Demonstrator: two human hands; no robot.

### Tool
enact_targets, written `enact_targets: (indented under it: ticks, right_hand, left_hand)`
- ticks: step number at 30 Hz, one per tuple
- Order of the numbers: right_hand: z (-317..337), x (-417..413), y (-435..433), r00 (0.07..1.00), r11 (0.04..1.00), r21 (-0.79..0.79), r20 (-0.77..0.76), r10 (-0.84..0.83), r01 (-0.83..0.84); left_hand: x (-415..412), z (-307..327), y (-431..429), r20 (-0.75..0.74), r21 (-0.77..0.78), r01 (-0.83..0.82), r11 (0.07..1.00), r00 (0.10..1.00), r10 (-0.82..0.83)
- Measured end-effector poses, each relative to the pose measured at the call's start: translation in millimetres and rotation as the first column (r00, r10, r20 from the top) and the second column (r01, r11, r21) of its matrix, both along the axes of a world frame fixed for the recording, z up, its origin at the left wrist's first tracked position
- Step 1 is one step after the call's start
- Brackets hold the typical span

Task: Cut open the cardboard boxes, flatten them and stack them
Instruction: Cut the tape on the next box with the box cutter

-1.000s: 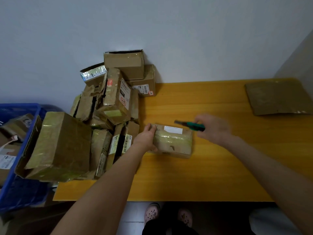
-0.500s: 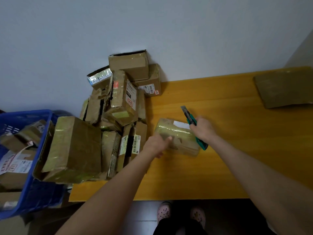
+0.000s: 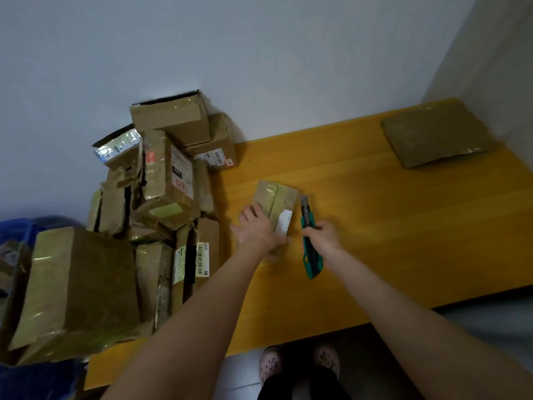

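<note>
Hands, two, bare, both reaching over the near-centre of the table (image 3: 389, 226).

Left hand (image 3: 259, 229): open, fingers spread and fairly straight, laid flat on the near left part of the small box (image 3: 277, 206), pressing it to the tabletop.

Right hand (image 3: 324, 236): fingers curled round the green handle of the utility knife (image 3: 310, 246). Blade end points away from the person and stands just beside the small box's right edge; whether it touches the cardboard cannot be told. Handle end projects toward the person, below the fist.

Small box: brown cardboard, taped along the top, white label on its near right face. It lies on the table with its long side running away from the person, under the left hand and immediately left of the knife.

Pile of boxes (image 3: 170, 180): taped, torn, several labelled, heaped on the table's left end against the wall (image 3: 259, 53), near the small box but apart from it.

Large box (image 3: 78, 284): tilted, at the pile's near left corner.

Flattened cardboard (image 3: 438, 134): one piece, far right corner of the table, well apart from both hands.

Blue crate (image 3: 37, 379): partly seen at the lower left edge.

Clogs (image 3: 272, 368): pink, a pair, on the floor below the table's near edge.
</note>
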State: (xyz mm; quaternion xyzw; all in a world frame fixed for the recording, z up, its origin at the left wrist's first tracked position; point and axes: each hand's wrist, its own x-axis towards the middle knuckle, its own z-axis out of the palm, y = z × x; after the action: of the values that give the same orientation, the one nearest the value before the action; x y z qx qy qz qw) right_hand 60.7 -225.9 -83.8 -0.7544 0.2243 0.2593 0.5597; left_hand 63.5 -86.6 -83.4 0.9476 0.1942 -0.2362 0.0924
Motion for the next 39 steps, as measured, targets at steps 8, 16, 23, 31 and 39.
enact_targets:
  ticks: [8, 16, 23, 31, 39]
  right_hand:
    - [1, 4, -29, 0.967, 0.944, -0.312, 0.187, 0.172, -0.108]
    - [6, -2, -45, 0.916, 0.809, -0.547, 0.176, 0.360, -0.213]
    - [9, -11, -63, 0.863, 0.717, -0.615, 0.112, 0.492, -0.329]
    - [11, -6, -63, 0.851, 0.671, -0.650, 0.070, 0.520, -0.357]
    - [10, -1, -63, 0.813, 0.597, -0.702, 0.043, 0.580, -0.389]
  left_hand:
    - [0, -1, 19, -0.092, 0.120, 0.464, 0.878, 0.886, -0.455]
    - [11, -1, 14, -0.076, 0.097, 0.547, 0.832, 0.837, -0.542]
    - [12, -10, 0, 0.007, 0.101, 0.483, 0.870, 0.874, -0.486]
    - [13, -6, 1, -0.006, 0.115, 0.458, 0.881, 0.887, -0.461]
    - [8, -8, 1, 0.049, 0.000, 0.391, 0.920, 0.919, -0.391]
